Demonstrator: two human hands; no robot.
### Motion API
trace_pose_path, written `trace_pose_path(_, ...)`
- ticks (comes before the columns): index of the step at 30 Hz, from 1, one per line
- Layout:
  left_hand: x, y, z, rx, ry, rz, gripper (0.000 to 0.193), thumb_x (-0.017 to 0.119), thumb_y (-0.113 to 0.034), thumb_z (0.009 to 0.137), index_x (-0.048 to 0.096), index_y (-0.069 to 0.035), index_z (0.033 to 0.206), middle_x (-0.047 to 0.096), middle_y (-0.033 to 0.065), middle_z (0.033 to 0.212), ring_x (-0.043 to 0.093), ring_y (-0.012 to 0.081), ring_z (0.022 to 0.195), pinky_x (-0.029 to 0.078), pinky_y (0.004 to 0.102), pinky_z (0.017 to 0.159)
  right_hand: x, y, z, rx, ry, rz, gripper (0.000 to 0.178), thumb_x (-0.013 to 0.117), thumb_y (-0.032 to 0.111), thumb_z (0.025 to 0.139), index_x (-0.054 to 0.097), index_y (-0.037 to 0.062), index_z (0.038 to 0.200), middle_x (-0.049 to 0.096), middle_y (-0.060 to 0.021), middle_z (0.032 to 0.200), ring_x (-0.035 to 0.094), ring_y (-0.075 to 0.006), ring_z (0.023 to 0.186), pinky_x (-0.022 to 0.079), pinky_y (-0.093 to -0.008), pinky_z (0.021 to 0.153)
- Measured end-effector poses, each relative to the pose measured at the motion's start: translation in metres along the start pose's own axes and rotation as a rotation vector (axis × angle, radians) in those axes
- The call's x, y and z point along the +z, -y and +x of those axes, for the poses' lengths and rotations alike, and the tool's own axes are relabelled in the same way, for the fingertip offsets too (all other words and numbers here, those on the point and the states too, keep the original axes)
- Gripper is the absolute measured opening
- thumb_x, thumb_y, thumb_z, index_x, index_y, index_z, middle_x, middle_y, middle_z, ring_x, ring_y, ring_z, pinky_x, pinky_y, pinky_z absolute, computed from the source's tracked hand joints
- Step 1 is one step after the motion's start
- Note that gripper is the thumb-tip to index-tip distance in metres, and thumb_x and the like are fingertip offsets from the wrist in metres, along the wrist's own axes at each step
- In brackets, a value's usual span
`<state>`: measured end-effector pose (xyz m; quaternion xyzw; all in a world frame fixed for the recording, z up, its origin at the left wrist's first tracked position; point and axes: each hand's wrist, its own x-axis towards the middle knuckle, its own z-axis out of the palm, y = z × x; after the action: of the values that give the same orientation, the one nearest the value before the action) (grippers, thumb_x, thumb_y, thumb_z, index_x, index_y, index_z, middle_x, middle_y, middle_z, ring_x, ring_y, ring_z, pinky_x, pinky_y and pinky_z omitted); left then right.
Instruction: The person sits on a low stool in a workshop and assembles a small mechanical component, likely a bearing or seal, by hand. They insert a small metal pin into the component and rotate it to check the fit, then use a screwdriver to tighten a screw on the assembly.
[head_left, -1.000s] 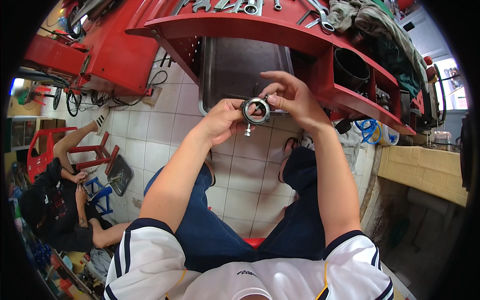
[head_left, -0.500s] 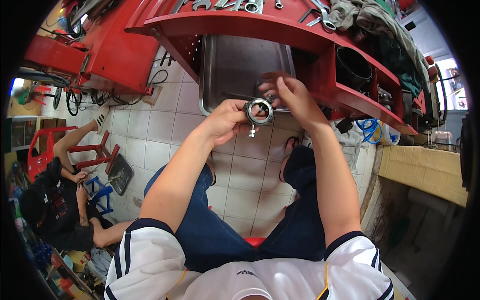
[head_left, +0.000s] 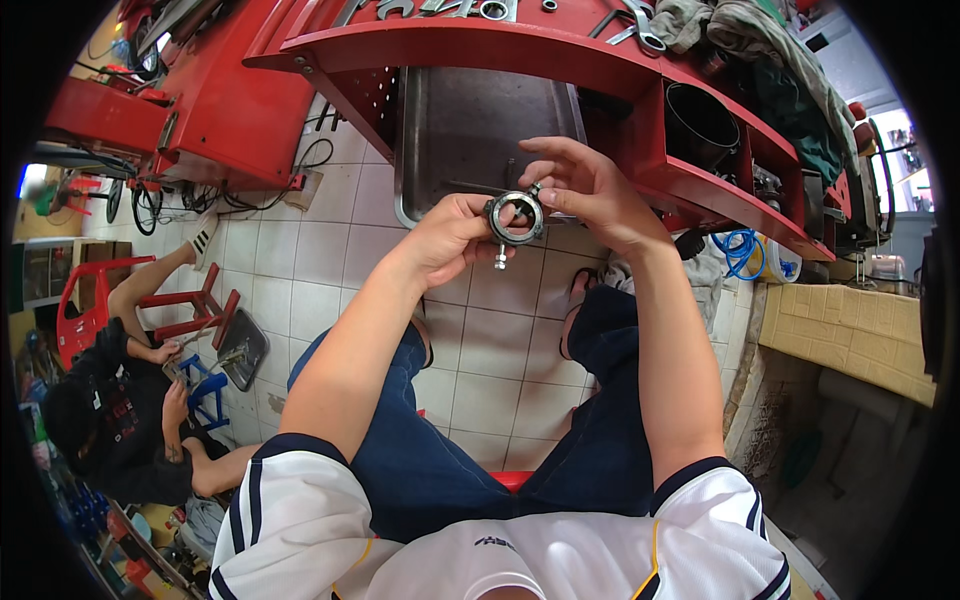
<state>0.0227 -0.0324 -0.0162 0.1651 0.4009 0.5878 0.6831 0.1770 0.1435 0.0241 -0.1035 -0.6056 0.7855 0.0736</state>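
Note:
My left hand (head_left: 452, 238) is closed on a ring-shaped metal part (head_left: 503, 230), holding it by its left side with fingertips showing through the round opening. A bright bolt-like fitting (head_left: 500, 258) sticks down from the ring. At the ring's upper right edge, the thumb and a finger of my right hand (head_left: 585, 190) close on a small dark projection (head_left: 536, 188), while its index finger stretches out above. The part is held in the air before a grey metal tray (head_left: 440, 130), in which a dark rod-like piece lies.
A red workbench (head_left: 470, 45) bears wrenches (head_left: 640, 30) and grey cloths (head_left: 740, 30). A black round container (head_left: 700, 125) sits in its side compartment. Left of me, a person (head_left: 120, 420) sits handling a small item near a red stool (head_left: 190, 300). At right lies a cardboard box (head_left: 850, 335).
My right hand has come in against the ring's upper right edge, its fingers sharper than before. The ring has shifted slightly left. The other person's hands have moved slightly.

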Motion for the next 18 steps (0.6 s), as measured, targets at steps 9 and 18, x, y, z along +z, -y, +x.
trace_pose_path(9, -0.003, -0.001, -0.001, 0.02, -0.012, -0.016, 0.021, 0.072, -0.02, 0.094, 0.073, -0.003, 0.106, 0.073, 0.0043, 0.096, 0.069, 0.0114, 0.083, 0.06, 0.0283, 0.073, 0.017, 0.001, 0.003, -0.04, -0.161, -0.06, 0.048, 0.07, 0.029, 0.096, 0.058, -0.0003, 0.132, 0.066, -0.0054, 0.102, 0.062, -0.0102, 0.092, 0.052, -0.0264, 0.078)
trace_pose_path(18, 0.0, -0.001, -0.001, 0.016, 0.008, -0.022, 0.017, 0.071, -0.014, 0.094, 0.073, -0.003, 0.106, 0.073, 0.0052, 0.097, 0.07, 0.0123, 0.086, 0.061, 0.0287, 0.074, 0.008, -0.005, 0.007, 0.026, -0.158, -0.052, 0.044, 0.07, 0.024, 0.095, 0.058, -0.0004, 0.13, 0.066, -0.0046, 0.101, 0.062, -0.0111, 0.089, 0.05, -0.0252, 0.075)
